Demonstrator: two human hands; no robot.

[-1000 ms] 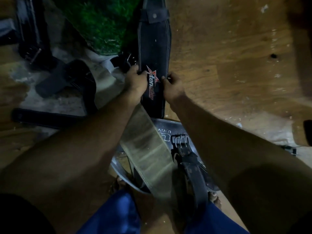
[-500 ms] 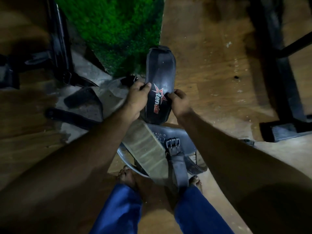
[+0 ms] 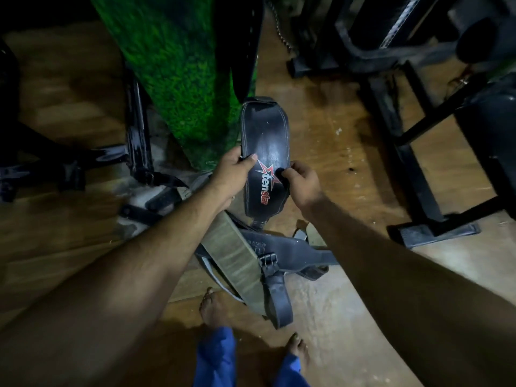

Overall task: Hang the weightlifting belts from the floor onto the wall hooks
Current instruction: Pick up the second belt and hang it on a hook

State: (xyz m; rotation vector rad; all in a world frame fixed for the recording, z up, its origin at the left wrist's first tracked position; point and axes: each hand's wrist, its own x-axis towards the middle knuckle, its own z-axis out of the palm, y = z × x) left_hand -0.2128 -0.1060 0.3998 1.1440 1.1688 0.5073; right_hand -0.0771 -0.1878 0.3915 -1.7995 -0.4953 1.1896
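I hold a black weightlifting belt with a red and white star logo, lifted off the wooden floor. My left hand grips its left edge and my right hand pinches its right edge. Below my hands, a tan belt and a dark leather belt with a metal buckle lie crossed on the floor just in front of my bare feet. More dark straps rest on the floor to the left. No wall hook is visible.
A pillar covered in green artificial turf rises just beyond the held belt, with a dark belt hanging against it. Black gym machine frames stand to the right and a black metal stand to the left.
The black belt has come up off the floor in both hands, and my view has risen and pulled back, so the pillar and the machine frames show.
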